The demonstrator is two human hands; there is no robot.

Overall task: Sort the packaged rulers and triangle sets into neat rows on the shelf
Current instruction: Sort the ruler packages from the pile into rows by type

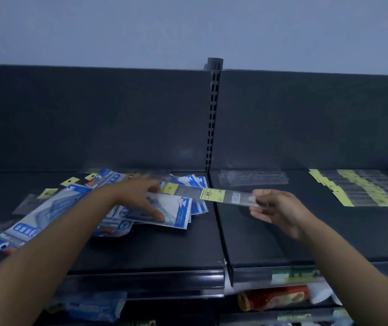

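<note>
Blue-white triangle sets [164,208]; yellow-labelled ruler [211,195].

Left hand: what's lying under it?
The left hand rests on a loose pile of blue triangle packs. Lower packs are mostly covered; their number cannot be told.

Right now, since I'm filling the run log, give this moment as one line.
left hand: rests on triangle set pile | right hand: pinches packaged ruler | ruler row: laid at right
</note>
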